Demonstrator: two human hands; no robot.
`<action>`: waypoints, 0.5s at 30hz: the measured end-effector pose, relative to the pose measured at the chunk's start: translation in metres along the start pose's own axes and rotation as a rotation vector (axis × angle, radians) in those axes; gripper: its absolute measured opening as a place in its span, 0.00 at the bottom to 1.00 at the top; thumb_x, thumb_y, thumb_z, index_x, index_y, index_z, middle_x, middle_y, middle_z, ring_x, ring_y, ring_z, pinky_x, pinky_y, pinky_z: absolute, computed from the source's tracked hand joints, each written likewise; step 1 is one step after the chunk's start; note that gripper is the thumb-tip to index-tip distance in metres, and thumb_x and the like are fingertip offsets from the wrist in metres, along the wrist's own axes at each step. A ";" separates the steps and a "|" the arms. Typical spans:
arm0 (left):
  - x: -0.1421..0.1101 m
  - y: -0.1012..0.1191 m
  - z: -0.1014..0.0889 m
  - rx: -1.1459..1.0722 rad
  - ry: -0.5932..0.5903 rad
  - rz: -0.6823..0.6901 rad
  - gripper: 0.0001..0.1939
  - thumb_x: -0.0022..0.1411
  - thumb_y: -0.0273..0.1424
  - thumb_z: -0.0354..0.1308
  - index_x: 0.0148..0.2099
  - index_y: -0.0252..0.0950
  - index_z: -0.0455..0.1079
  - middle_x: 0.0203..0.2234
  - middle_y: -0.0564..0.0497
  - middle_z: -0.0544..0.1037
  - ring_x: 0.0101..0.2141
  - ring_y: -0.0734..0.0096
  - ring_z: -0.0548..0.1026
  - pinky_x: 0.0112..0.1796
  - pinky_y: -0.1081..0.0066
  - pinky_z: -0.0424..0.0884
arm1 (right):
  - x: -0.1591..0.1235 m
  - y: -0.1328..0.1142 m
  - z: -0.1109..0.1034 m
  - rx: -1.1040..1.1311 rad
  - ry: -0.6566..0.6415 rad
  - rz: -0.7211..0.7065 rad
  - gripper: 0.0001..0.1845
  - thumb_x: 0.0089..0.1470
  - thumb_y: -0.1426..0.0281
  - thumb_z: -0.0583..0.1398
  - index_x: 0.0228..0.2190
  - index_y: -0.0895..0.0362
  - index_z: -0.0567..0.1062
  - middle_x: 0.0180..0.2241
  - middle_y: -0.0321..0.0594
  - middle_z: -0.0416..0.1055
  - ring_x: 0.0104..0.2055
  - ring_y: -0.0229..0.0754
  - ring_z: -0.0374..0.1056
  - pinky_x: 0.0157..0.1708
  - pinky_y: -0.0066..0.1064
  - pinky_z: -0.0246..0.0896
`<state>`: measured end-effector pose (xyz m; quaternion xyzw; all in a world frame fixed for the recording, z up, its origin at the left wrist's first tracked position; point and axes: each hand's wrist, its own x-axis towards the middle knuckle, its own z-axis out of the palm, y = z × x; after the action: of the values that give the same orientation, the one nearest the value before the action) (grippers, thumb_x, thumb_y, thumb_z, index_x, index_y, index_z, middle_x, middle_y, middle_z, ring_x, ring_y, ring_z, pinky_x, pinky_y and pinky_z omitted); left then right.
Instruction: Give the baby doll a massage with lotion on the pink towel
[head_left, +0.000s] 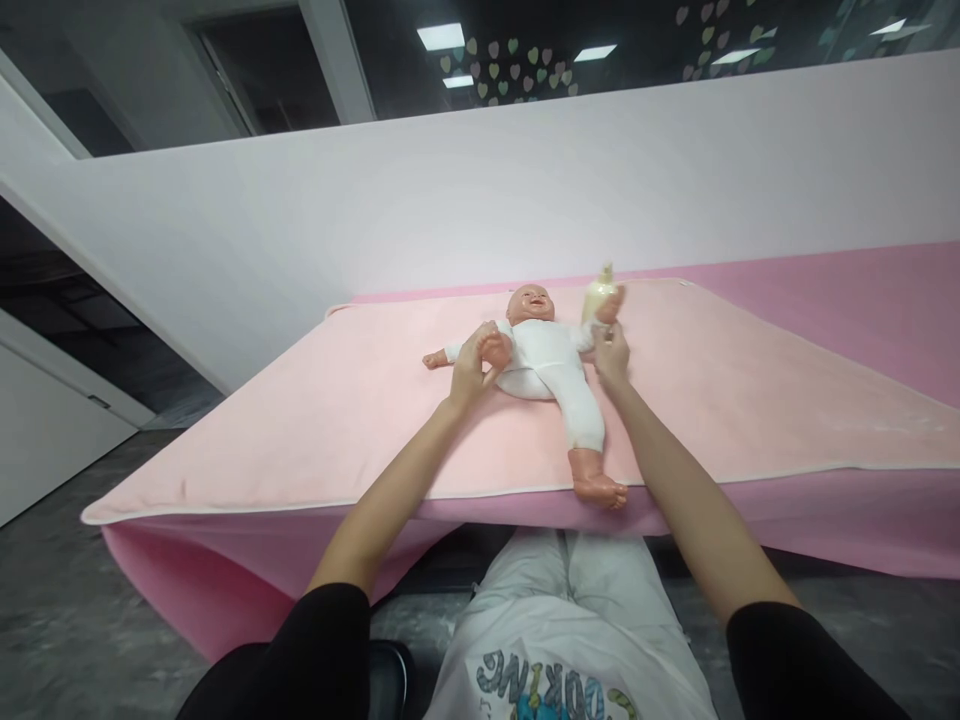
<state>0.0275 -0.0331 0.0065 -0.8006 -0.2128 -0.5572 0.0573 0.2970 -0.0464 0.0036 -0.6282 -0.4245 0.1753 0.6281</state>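
A baby doll (541, 362) in a white suit lies on its back on a pale pink blanket (360, 420). My left hand (471, 368) is closed round the doll's raised foot and lifts that leg. The doll's other leg stretches toward me, its foot at the blanket's front edge. My right hand (612, 352) rests against the doll's arm, fingers curled round its wrist. A cream-coloured bottle (599, 294) stands just behind that hand, touching the doll's hand.
The blanket covers a table draped in darker pink cloth (862, 300). A pale partition wall (450, 200) rises right behind it. Grey floor (67, 600) lies to the left. My lap sits under the table's front edge.
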 end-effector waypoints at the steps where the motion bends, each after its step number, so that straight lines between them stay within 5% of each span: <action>1: 0.000 -0.004 0.002 -0.035 -0.026 -0.070 0.26 0.63 0.40 0.52 0.61 0.38 0.58 0.55 0.41 0.70 0.57 0.57 0.67 0.55 0.54 0.67 | -0.003 0.000 0.002 -0.164 -0.078 -0.135 0.23 0.56 0.64 0.56 0.53 0.51 0.68 0.38 0.41 0.68 0.33 0.40 0.66 0.33 0.30 0.64; 3: -0.001 -0.007 0.007 -0.095 -0.078 -0.148 0.27 0.63 0.39 0.53 0.63 0.39 0.57 0.57 0.42 0.69 0.58 0.57 0.66 0.57 0.53 0.65 | -0.007 -0.001 0.003 -0.417 -0.221 -0.299 0.25 0.54 0.65 0.56 0.55 0.49 0.68 0.41 0.43 0.67 0.36 0.43 0.66 0.37 0.32 0.63; 7: -0.004 -0.004 0.013 -0.144 -0.089 -0.177 0.29 0.61 0.39 0.55 0.63 0.40 0.56 0.59 0.42 0.66 0.61 0.55 0.61 0.60 0.51 0.61 | -0.010 -0.004 0.002 -0.588 -0.289 -0.326 0.28 0.56 0.64 0.53 0.58 0.47 0.65 0.40 0.45 0.65 0.37 0.46 0.67 0.38 0.35 0.63; 11: -0.005 0.003 0.013 -0.109 -0.052 -0.161 0.29 0.61 0.39 0.56 0.62 0.40 0.57 0.60 0.42 0.64 0.61 0.56 0.61 0.59 0.50 0.61 | -0.011 -0.005 0.000 -0.538 -0.278 -0.301 0.28 0.55 0.64 0.54 0.58 0.47 0.65 0.43 0.47 0.65 0.41 0.50 0.67 0.42 0.40 0.64; 15: -0.003 0.008 0.009 -0.038 -0.008 -0.102 0.27 0.62 0.39 0.55 0.60 0.36 0.58 0.58 0.39 0.66 0.60 0.54 0.62 0.58 0.50 0.62 | -0.007 -0.003 0.001 -0.234 -0.246 -0.281 0.26 0.52 0.65 0.58 0.54 0.51 0.70 0.44 0.45 0.69 0.43 0.47 0.68 0.44 0.38 0.64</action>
<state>0.0382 -0.0383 0.0013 -0.7920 -0.2428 -0.5600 0.0128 0.2911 -0.0519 0.0042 -0.6055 -0.5987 0.1111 0.5124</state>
